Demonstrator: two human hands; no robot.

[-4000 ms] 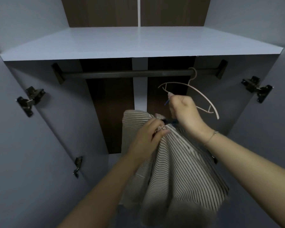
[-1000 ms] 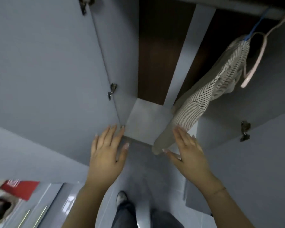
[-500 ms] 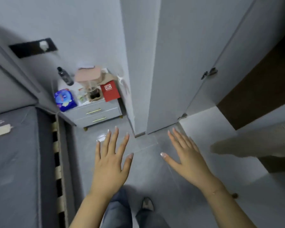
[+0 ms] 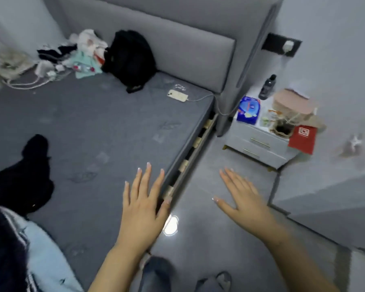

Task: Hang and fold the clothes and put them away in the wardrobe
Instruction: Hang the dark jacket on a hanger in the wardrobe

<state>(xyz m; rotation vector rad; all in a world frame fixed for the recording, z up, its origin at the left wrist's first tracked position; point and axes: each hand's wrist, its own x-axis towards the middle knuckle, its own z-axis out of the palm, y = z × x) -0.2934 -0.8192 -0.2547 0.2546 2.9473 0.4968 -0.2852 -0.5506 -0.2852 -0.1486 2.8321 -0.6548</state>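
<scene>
Single head-worn view, angled down over bed (image 4: pixel 93 127), floor (image 4: pixel 219 239) and nightstand (image 4: pixel 259 144).

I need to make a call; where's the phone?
The phone lies on the bed, near the headboard, right of the black backpack.

The grey bed (image 4: pixel 97 127) carries a black garment (image 4: pixel 23 178) at nine o'clock, a light-blue garment (image 4: pixel 40 249) at seven, a clothes heap (image 4: pixel 80 53) at eleven, a black backpack (image 4: pixel 131 60) beside it, and a charging phone (image 4: pixel 177 95) at twelve.
</scene>
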